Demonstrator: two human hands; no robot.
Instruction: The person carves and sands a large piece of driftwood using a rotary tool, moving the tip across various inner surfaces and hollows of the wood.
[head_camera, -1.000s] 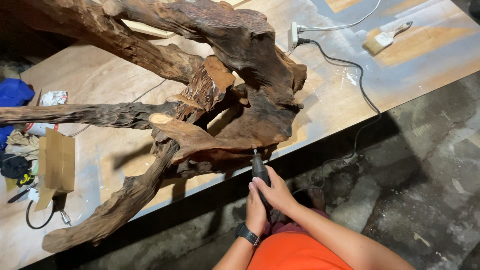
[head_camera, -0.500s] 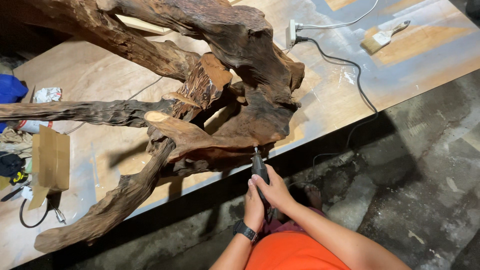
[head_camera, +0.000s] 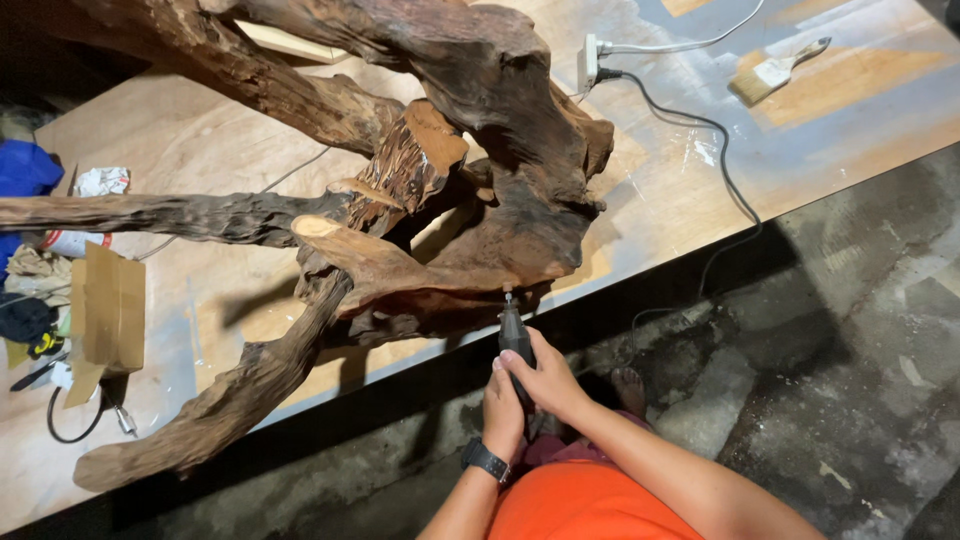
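Note:
A large gnarled piece of dark driftwood lies on a plywood table, its branches spreading left. I hold a black rotary tool upright, its tip touching the underside of the wood at the table's near edge. My left hand wraps the tool's lower body; a black watch sits on that wrist. My right hand grips the tool from the right side, just above the left.
A white power strip with a black cord sits at the table's far side, a paintbrush right of it. A cardboard piece, rags and small tools lie at the left. Grey concrete floor spreads to the right.
The view has shifted slightly; my hands and the tool stay at the same spot on the wood's lower edge.

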